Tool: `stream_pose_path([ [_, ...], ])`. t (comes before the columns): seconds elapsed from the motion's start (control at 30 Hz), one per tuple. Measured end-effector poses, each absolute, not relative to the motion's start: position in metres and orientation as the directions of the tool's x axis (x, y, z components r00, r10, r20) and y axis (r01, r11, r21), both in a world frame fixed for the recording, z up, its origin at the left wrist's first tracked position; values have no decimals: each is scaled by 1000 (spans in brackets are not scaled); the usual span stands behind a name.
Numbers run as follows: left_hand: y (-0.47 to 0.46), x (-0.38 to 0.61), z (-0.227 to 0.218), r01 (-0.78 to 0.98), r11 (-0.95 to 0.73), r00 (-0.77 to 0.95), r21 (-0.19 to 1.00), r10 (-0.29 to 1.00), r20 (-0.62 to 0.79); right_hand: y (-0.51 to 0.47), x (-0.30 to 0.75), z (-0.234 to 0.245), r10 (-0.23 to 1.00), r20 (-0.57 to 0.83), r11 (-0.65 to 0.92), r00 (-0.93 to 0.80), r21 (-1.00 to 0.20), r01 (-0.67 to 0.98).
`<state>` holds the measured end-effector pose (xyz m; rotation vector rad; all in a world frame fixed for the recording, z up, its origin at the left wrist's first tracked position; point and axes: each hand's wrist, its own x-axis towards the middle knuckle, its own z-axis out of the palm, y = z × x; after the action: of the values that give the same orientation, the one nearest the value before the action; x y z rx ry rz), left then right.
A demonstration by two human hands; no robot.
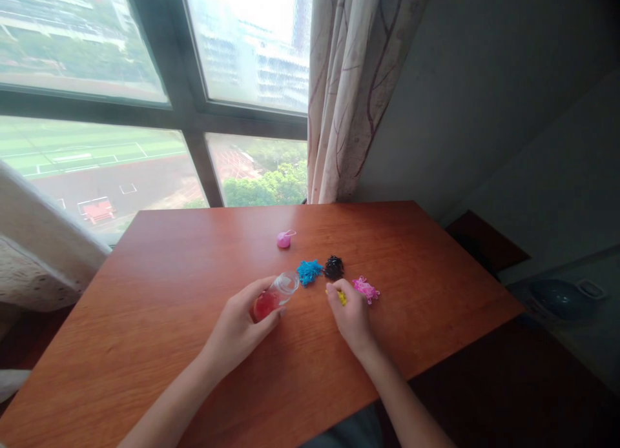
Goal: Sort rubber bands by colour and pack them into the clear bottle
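My left hand [241,325] is wrapped round a small clear bottle [275,295] that lies tilted, mouth toward the far right, with red pieces inside. My right hand [352,314] rests on the wooden table [169,293], fingers closed in a pinch on small yellow bands [341,297]. Just beyond the hands lie three little heaps of bands: blue [309,271], black [334,266] and pink [365,288]. A pink bottle cap [284,239] sits farther back, apart from the heaps.
A large window [145,99] and a patterned curtain [349,93] stand behind the table. A grey wall is at the right, with a dark blue bowl [562,297] on a low surface beside the table's right edge.
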<state>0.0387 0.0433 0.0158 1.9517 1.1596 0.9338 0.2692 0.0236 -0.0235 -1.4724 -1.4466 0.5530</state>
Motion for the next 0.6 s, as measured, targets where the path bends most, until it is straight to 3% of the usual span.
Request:
stream_pose_path([
  [0.07,41,41,18,428,-390,366,815,900,238,30,267,-15,949,106,86,296,-993,81],
  [0.1,40,43,19,427,-398,381,812,894,238,33,265,-9,955,3,52,297,-986,-156],
  [0.17,38,47,21,425,-412,421,806,878,227,41,262,3,970,-124,6,208,-847,-532],
  [0.23,36,53,23,434,-415,465,799,863,195,50,258,15,985,-147,-32,86,-656,-754],
  [0.33,33,60,28,466,-416,503,781,851,153,65,252,27,996,-83,-54,-21,-419,-906],
  [0.4,32,63,30,494,-417,508,763,851,135,72,246,31,998,-39,-62,-52,-336,-940],
  [0.6,29,63,32,568,-394,486,723,869,91,78,230,30,1000,-8,-31,-30,-321,-947],
])
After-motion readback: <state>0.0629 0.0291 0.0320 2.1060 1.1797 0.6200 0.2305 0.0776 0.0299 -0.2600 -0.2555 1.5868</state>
